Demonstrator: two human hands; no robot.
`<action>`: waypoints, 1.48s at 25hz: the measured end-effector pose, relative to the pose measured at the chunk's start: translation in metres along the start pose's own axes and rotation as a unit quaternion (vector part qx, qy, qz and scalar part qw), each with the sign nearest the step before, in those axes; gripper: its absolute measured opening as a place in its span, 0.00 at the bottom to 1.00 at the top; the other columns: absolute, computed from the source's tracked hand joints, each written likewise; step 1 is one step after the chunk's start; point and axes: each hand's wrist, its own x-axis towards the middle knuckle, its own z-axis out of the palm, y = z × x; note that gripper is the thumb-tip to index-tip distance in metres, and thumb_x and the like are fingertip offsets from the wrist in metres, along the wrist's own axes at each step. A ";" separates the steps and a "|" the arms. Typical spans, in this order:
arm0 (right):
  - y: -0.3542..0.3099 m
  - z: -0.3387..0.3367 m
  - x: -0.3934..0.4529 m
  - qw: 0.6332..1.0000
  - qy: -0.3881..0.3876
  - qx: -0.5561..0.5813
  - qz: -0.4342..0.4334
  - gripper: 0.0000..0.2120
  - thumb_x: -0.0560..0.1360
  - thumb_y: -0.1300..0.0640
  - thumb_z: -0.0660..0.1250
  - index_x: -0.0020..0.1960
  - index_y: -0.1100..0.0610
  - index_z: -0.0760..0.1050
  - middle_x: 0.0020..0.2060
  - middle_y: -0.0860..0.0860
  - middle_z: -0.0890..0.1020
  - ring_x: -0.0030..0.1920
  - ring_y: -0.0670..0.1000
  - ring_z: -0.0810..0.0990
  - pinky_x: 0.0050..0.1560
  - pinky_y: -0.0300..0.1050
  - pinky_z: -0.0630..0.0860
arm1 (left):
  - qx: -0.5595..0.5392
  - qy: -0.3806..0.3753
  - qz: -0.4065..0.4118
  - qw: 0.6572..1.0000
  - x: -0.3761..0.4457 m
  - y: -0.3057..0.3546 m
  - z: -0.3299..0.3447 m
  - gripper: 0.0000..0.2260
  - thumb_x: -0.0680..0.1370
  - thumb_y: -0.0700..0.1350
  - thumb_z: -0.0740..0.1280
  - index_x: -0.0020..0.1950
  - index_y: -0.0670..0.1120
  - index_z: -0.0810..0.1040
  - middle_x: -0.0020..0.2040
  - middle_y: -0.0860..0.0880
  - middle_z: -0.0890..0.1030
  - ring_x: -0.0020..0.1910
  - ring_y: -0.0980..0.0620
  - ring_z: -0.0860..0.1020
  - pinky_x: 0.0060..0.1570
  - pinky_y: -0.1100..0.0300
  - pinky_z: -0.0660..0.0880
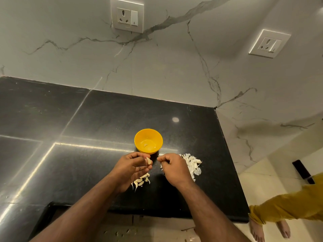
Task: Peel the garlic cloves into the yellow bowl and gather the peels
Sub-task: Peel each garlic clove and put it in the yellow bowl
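Observation:
A yellow bowl (pixel 148 137) stands on the black counter with a peeled clove lying in it. Just in front of the bowl, my left hand (pixel 132 168) pinches a garlic clove (pixel 149 161) between thumb and fingers. To its right, my right hand (pixel 172 167) has its fingers curled, pinching a thin bit of peel at the fingertips. A small heap of unpeeled cloves (pixel 140 181) lies under my left hand. A pile of white peels (pixel 192 165) lies right of my right hand, partly hidden by it.
The black counter (pixel 87 128) ends at a front edge near my forearms and at a right edge by the marble wall. Another person's legs in yellow trousers (pixel 288 205) stand on the floor at the right. Bits of peel lie on the floor below.

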 end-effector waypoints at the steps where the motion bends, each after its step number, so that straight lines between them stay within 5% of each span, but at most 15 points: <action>1: 0.000 -0.001 0.000 1.000 0.005 -0.006 -0.003 0.12 0.78 0.63 0.65 0.56 0.53 0.84 0.52 0.46 0.84 0.50 0.41 0.79 0.49 0.30 0.72 | 0.000 0.001 -0.001 1.000 0.000 0.000 0.000 0.07 0.79 0.33 0.68 0.55 0.37 0.81 0.47 0.38 0.86 0.47 0.43 0.85 0.44 0.57 0.82; 7: -0.014 0.001 -0.004 0.994 -0.039 0.090 -0.045 0.12 0.74 0.57 0.75 0.57 0.51 0.83 0.47 0.43 0.85 0.47 0.39 0.83 0.51 0.37 0.80 | 0.004 -0.001 0.008 1.000 0.002 0.000 0.001 0.05 0.78 0.34 0.68 0.53 0.39 0.81 0.46 0.39 0.85 0.44 0.46 0.84 0.49 0.55 0.80; 17: -0.013 0.013 -0.002 0.996 -0.035 0.063 -0.046 0.11 0.74 0.58 0.73 0.55 0.49 0.84 0.45 0.43 0.86 0.47 0.42 0.83 0.53 0.47 0.81 | 0.028 -0.004 -0.001 1.000 0.001 0.000 0.001 0.06 0.78 0.36 0.70 0.54 0.37 0.81 0.47 0.38 0.85 0.45 0.45 0.84 0.52 0.53 0.80; 26: -0.015 0.011 -0.003 0.998 -0.010 0.033 -0.059 0.10 0.76 0.60 0.72 0.56 0.52 0.84 0.49 0.46 0.86 0.46 0.39 0.80 0.45 0.27 0.73 | 0.047 0.002 -0.009 0.999 -0.001 0.006 0.004 0.07 0.78 0.36 0.71 0.55 0.37 0.81 0.46 0.38 0.86 0.42 0.47 0.85 0.39 0.60 0.81; 37: -0.009 0.015 0.000 0.993 -0.028 0.109 -0.023 0.16 0.76 0.60 0.72 0.63 0.50 0.81 0.50 0.46 0.86 0.50 0.42 0.84 0.56 0.45 0.81 | 0.032 0.011 0.006 0.999 -0.001 0.002 0.003 0.08 0.78 0.35 0.70 0.56 0.38 0.83 0.50 0.37 0.86 0.48 0.45 0.84 0.54 0.54 0.79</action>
